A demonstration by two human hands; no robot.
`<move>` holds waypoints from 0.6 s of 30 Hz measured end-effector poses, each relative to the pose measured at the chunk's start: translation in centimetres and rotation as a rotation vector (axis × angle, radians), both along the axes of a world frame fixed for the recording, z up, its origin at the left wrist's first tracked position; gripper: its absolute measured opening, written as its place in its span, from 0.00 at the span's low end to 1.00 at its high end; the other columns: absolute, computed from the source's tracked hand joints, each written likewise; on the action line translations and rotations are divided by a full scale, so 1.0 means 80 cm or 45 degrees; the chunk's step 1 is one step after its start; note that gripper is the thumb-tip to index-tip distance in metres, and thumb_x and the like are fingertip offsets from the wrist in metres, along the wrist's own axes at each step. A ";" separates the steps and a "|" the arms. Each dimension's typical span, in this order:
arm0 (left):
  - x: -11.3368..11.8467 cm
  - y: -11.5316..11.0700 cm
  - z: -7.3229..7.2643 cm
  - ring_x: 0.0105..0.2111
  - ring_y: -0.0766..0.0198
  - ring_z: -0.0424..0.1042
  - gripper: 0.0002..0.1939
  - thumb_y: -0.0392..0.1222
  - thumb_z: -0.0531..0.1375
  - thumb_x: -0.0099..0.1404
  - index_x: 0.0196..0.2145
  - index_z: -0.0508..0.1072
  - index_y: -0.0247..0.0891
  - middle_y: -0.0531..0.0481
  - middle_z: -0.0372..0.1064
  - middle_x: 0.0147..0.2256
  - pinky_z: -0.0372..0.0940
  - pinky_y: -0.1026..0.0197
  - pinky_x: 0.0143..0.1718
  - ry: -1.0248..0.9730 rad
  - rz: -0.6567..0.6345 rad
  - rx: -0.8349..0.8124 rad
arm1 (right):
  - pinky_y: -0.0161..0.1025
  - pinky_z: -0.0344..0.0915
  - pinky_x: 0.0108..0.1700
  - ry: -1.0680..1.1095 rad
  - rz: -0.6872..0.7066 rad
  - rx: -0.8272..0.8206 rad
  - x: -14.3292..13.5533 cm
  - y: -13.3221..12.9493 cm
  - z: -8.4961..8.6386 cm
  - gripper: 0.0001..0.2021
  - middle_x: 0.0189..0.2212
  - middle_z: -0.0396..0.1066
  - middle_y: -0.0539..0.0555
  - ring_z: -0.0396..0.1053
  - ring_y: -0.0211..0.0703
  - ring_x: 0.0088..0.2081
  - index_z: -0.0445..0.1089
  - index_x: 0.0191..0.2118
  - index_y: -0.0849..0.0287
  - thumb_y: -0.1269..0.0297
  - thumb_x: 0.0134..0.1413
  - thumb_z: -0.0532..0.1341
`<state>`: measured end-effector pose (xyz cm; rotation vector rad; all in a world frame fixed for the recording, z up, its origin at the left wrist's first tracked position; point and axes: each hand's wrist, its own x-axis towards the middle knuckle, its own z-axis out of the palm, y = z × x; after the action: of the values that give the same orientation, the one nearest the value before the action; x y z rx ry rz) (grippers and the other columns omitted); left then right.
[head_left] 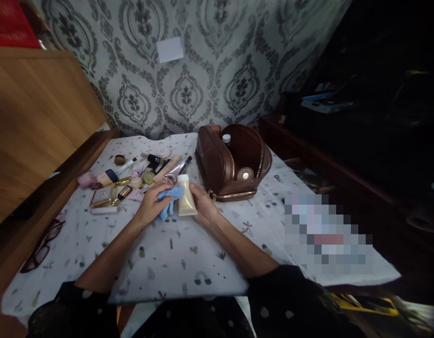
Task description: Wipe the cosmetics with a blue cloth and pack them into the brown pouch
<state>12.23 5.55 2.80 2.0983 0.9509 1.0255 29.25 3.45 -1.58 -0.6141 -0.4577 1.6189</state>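
Pale tube (186,199), near upright; blue cloth (175,192) bunched, apparently touching it.

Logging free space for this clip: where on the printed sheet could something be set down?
Bare sheet lies between left forearm and right forearm, nearer than the tube; between left forearm and glasses; between right forearm and pixelated block. Left of the brown bag, cosmetics crowd it.

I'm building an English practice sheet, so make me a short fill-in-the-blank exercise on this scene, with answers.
1. The left grip holds a ____ cloth.
2. The right grip holds a cream-coloured tube with a ____ cap.
3. The open brown toiletry bag stands to the ____ of the cosmetics.
4. A dark-framed pair of ____ lies near the left edge of the printed fabric.

Missing words: blue; white; right; glasses.
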 end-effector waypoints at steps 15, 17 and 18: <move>-0.002 0.004 0.001 0.40 0.59 0.72 0.15 0.44 0.61 0.59 0.43 0.76 0.36 0.48 0.74 0.42 0.66 0.61 0.43 -0.167 0.224 -0.147 | 0.35 0.70 0.37 -0.053 0.080 -0.039 -0.003 -0.009 0.010 0.19 0.30 0.78 0.50 0.74 0.40 0.32 0.75 0.39 0.59 0.60 0.40 0.75; -0.004 0.005 0.001 0.42 0.58 0.72 0.14 0.44 0.61 0.59 0.42 0.76 0.36 0.47 0.74 0.43 0.66 0.60 0.46 -0.137 0.154 -0.140 | 0.35 0.70 0.38 -0.034 0.008 -0.050 -0.002 -0.006 0.007 0.18 0.31 0.78 0.49 0.74 0.40 0.33 0.75 0.39 0.57 0.62 0.40 0.75; -0.005 0.005 0.001 0.43 0.58 0.72 0.13 0.43 0.61 0.59 0.41 0.76 0.37 0.47 0.74 0.43 0.66 0.59 0.46 -0.113 0.118 -0.138 | 0.36 0.70 0.39 -0.032 -0.023 -0.052 0.000 -0.004 0.006 0.17 0.32 0.78 0.49 0.74 0.40 0.34 0.75 0.39 0.56 0.62 0.41 0.74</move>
<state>11.82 5.94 2.85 1.9203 1.0433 1.0796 29.22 3.13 -1.11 -0.6679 -0.4374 1.6082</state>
